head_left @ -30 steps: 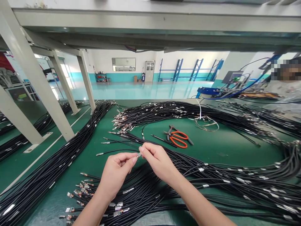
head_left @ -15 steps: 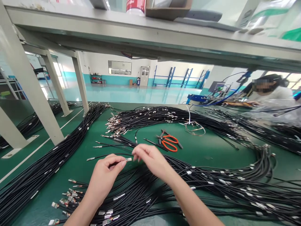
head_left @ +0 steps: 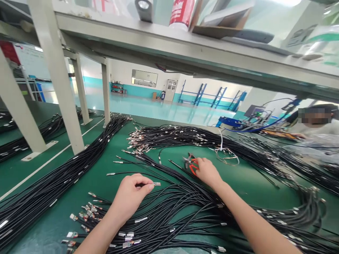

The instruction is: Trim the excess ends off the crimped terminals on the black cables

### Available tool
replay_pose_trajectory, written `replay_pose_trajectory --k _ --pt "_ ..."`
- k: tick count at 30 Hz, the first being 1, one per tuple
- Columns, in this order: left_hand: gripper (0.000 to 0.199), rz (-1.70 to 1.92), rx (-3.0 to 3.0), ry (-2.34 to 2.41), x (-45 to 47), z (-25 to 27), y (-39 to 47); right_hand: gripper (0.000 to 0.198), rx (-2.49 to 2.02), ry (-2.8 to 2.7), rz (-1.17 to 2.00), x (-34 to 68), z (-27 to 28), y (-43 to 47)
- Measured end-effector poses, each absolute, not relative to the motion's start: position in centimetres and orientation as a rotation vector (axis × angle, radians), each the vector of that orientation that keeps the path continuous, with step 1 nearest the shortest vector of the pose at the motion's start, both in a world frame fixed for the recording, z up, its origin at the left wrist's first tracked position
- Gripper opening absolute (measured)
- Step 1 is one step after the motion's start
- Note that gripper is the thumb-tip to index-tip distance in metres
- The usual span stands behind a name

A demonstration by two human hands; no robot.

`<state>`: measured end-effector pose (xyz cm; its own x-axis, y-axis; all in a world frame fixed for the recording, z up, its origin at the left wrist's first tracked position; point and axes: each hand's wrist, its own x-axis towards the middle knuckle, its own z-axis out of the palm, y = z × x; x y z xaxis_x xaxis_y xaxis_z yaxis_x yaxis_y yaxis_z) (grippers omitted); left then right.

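My left hand [head_left: 132, 195] pinches a small metal cable connector [head_left: 157, 184] between thumb and fingertips, its bright tip pointing right. The cable behind the connector is hidden by the hand. Over to the right, my right hand [head_left: 208, 172] has its fingers curled on the orange handles of the pliers [head_left: 193, 166], which lie on the green table. Beside the pliers is a thin dark pen-like tool [head_left: 174, 164]. Black cables [head_left: 182, 197] with metal ends spread below and between both hands. Several finished-looking connector ends [head_left: 90, 211] lie at the lower left.
A long cable bundle [head_left: 87, 158] runs along the left, near the pale shelf legs [head_left: 66, 88]. Another bundle [head_left: 172, 135] lies across the back, with a white tie [head_left: 221, 141]. The shelf beam [head_left: 185, 46] crosses overhead. A person [head_left: 317, 123] sits at the far right.
My right hand has moved right, away from the connector, onto the pliers' handles. My left hand still pinches the connector. The camera view has tilted and shifted left.
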<state>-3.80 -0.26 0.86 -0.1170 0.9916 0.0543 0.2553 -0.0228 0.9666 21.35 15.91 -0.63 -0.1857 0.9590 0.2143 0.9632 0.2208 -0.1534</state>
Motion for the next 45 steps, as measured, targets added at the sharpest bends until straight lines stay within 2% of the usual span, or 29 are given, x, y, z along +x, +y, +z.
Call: replay_pose_trajectory --k 3,6,9,17,22,30,45 --pt "0.014 1.192 1.346 1.471 -3.9 0.9 -0.2 0.022 -1.715 -2.303 0.077 21.1 1.8 14.0" --pt "0.014 1.166 1.362 1.462 -3.9 0.9 -0.1 0.012 -1.452 -2.388 0.519 19.9 4.1 10.7" --pt "0.014 1.118 1.420 1.455 -3.8 0.9 -0.2 0.024 -1.325 -2.464 0.725 18.1 5.4 7.4" --pt "0.012 1.021 1.531 1.432 -3.5 0.8 -0.5 0.026 -1.104 -2.868 0.330 16.1 5.9 4.7" --pt "0.012 1.014 1.543 1.414 -3.6 0.5 -0.6 0.024 -0.989 -2.963 0.196 16.1 5.9 4.7" --pt "0.012 1.020 1.559 1.402 -3.6 0.5 -0.6 0.023 -0.880 -3.019 0.130 16.6 5.9 5.0" --pt "0.011 0.995 1.567 1.383 -3.5 1.0 -0.8 0.027 -0.910 -3.015 0.193 17.2 5.6 4.9"
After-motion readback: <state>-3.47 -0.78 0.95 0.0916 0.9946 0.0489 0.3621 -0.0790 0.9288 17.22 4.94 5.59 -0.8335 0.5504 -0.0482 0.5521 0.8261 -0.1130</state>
